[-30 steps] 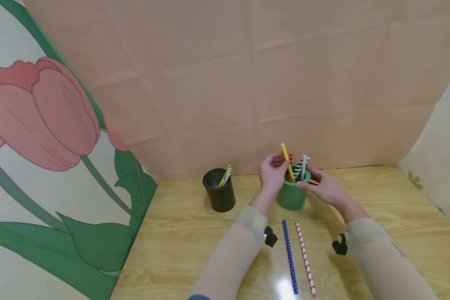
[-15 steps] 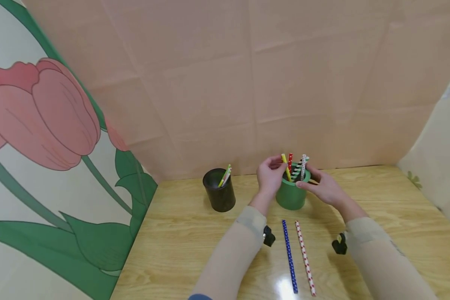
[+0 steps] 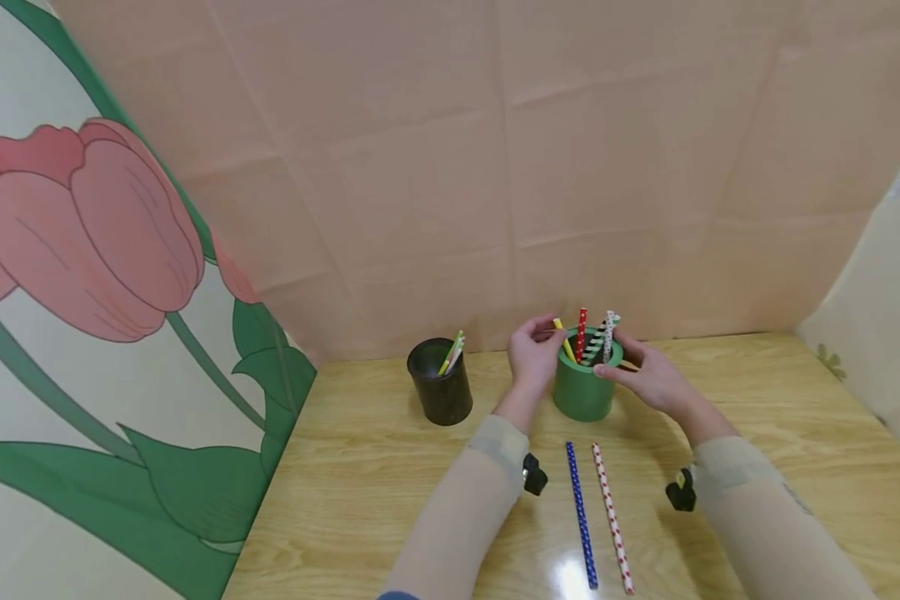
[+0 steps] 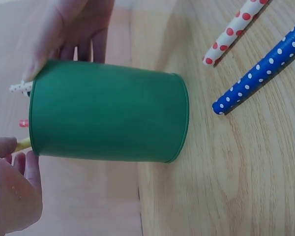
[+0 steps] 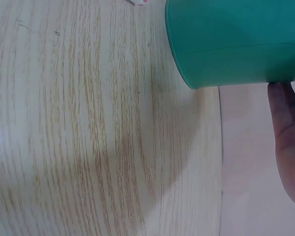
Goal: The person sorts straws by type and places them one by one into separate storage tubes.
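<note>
A green cup [image 3: 582, 398] stands upright on the table, holding several patterned paper straws, among them a red straw [image 3: 582, 327] and a black-striped straw [image 3: 594, 346]. At its left rim my left hand [image 3: 532, 358] pinches a yellow straw [image 3: 569, 351], whose lower end is inside the cup, out of sight. My right hand [image 3: 652, 377] grips the cup's right side near the rim, thumb in front and fingers behind. In the left wrist view the yellow straw [image 4: 23, 144] shows only as a short piece above the rim.
On the table in front of the cup lie a blue dotted straw [image 3: 581, 517] and a white straw with red dots [image 3: 612, 518]. To the left stands a black cup [image 3: 447, 400] with several straws. A pinkish sheet [image 3: 420, 183] hangs behind the table.
The yellow straw has gone down into the green cup and leans further left, with my left hand moving slightly down and left along with it. My right hand stays on the cup.
</note>
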{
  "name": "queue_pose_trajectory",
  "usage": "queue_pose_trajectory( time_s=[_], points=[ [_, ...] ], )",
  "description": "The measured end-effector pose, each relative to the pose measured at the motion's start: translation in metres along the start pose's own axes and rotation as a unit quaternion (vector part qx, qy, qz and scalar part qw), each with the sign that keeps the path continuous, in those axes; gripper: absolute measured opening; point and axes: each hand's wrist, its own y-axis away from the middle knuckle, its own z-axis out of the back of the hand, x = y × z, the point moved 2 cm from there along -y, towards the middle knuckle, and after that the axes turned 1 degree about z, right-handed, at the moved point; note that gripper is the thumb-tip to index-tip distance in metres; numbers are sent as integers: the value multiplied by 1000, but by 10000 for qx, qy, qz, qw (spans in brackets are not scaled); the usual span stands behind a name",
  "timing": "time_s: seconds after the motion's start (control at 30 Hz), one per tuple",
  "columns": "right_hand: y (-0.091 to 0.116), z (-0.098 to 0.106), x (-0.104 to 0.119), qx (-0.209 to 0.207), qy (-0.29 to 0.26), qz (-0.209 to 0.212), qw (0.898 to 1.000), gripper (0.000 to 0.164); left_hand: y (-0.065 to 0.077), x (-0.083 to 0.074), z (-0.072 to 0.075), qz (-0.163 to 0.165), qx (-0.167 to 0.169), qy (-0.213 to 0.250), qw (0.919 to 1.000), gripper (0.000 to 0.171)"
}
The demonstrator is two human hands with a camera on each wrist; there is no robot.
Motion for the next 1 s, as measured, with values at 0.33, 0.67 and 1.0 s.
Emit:
queue_pose_trajectory(
  time_s=[0.33, 0.67, 1.0],
  points=[
    [-4, 1, -4, 57, -69, 37, 10000, 107, 1, 9, 8, 16, -63, 89, 9999, 25],
    [-6, 6, -4, -5, -20, 47, 10000, 107, 4, 19, 22, -2, -418, 383, 9984, 25],
    [-5, 2, -7, 28, -43, 0, 10000, 107, 38, 60, 48, 668, -117, 664, 9955, 22]
  ],
)
